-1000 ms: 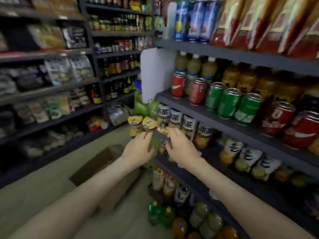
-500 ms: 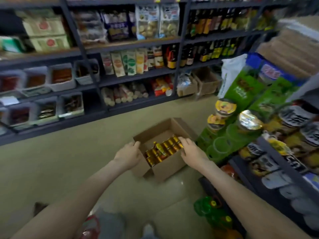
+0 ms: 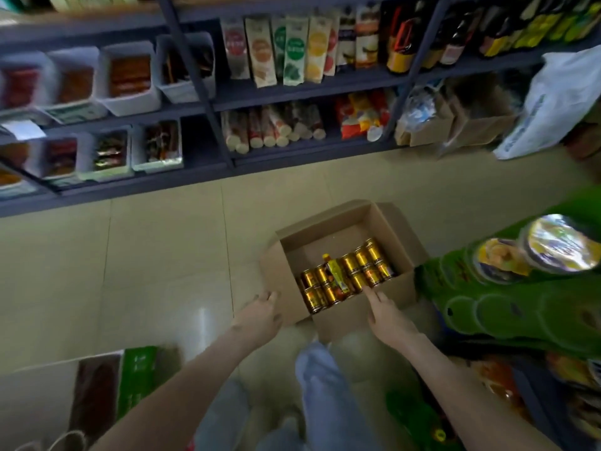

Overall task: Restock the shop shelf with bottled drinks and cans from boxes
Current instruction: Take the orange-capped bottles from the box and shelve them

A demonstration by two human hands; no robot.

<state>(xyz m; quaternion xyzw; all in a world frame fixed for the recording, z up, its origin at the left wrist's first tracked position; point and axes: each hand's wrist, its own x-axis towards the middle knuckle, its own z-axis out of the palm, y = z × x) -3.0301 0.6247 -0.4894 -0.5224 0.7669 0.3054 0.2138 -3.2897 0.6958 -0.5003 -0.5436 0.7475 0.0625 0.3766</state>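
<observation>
Two empty hands hover at the box [image 3: 341, 323]: the left hand [image 3: 260, 315], fingers loose, by its left flap; the right hand [image 3: 387, 315], forefinger straight, almost at the cans [image 3: 344, 278]. The box stands on the floor [image 3: 162, 271], cans filling only its near half. Much stock looks left to shelve.

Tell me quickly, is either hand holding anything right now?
Left hand: open, holding nothing, fingers at the cardboard box's left edge.
Right hand: open, holding nothing, fingers extended toward the cans.
</observation>
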